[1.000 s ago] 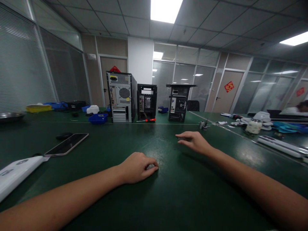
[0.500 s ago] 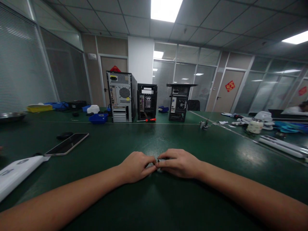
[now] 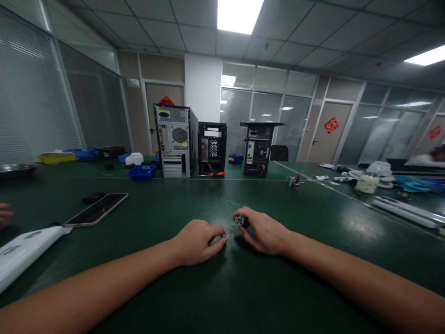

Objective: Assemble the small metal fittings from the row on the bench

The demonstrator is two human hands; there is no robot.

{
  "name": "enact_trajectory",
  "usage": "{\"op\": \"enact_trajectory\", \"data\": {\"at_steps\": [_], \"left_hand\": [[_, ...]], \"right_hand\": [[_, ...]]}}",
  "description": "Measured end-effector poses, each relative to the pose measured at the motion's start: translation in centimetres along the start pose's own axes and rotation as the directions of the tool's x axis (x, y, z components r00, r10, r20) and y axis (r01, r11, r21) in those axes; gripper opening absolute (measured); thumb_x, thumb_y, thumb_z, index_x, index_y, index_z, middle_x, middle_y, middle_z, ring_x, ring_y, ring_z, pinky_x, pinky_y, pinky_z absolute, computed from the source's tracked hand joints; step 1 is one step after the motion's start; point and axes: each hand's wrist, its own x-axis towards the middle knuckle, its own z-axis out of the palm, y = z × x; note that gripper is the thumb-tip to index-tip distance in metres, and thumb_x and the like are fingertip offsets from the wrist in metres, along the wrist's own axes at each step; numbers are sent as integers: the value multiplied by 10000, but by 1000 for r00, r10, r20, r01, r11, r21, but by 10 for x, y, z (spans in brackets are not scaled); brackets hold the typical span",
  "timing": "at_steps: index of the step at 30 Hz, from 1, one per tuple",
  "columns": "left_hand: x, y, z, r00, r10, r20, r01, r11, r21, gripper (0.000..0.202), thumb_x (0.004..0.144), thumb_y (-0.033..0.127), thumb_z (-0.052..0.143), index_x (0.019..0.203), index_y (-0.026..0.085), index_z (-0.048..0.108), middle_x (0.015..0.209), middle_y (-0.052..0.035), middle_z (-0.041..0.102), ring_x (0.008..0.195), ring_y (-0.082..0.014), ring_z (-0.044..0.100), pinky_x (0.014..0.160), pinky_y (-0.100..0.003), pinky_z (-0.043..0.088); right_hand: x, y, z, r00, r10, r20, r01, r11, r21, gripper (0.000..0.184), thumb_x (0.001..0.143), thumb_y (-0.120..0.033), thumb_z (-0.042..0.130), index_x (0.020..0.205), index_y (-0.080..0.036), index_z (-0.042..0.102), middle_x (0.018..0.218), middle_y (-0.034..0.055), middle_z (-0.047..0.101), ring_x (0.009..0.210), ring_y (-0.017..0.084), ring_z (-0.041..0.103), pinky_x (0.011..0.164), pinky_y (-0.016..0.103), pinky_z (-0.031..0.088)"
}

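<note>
Moved off the left hand [image 3: 199, 242], the right hand [image 3: 264, 230] pinches a round, plastic-looking black-and-grey part [image 3: 240, 221] just beyond and right of the tiny grey piece [image 3: 223, 236] the left pinches.

The right hand [image 3: 266, 233] holds a round part [image 3: 241, 221] near the left hand [image 3: 198, 242].

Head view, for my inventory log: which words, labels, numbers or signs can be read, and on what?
None reads clearly.
Red diamond door sign: gold characters, too blurred.
Far-right red sign: too blurred.
White package: dark print, too blurred.
Yellow sticker on largest computer tower: too small.
</note>
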Motion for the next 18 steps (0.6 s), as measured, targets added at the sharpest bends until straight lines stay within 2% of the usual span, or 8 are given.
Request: {"op": "enact_trajectory", "data": {"at_steps": [5, 11, 15, 18], "left_hand": [[0, -3, 0, 1000, 22, 11, -21, 999, -30, 251, 1008, 320, 470, 1086, 207, 680, 690, 1, 658, 596, -166, 620, 594, -261, 385], [6, -1, 2, 992, 114, 47, -112, 993, -28, 279, 1033, 339, 417, 977, 192, 647, 668, -3, 616, 577, -164, 581, 596, -265, 378], [11, 5, 1, 987, 141, 78, -141, 990, -4, 301, 1044, 339, 397, 919, 190, 627, 665, -5, 611, 568, -162, 557, 585, -269, 360], [13, 9, 0, 983, 150, 103, -152, 988, 8, 313, 1050, 330, 386, 894, 191, 620, 677, -7, 622, 569, -160, 550, 581, -272, 351]], "right_hand": [[4, -7, 4, 992, -108, 63, 109, 994, -2, 378, 886, -199, 527, 1258, -146, 485, 1081, 125, 635, 914, 209, 606, 825, 357, 491], [1, -8, 6, 966, -205, 160, 220, 972, -80, 360, 823, -232, 585, 1175, -172, 540, 1009, 87, 669, 852, 213, 597, 772, 360, 414], [-2, -8, 3, 969, -202, 144, 217, 971, -100, 326, 897, -366, 614, 1159, -183, 550, 992, 67, 684, 863, 200, 615, 767, 341, 390], [-4, -7, 3, 976, -193, 99, 207, 964, -166, 229, 965, -369, 584, 1119, -200, 568, 961, 39, 694, 835, 173, 618, 742, 323, 368]]}}
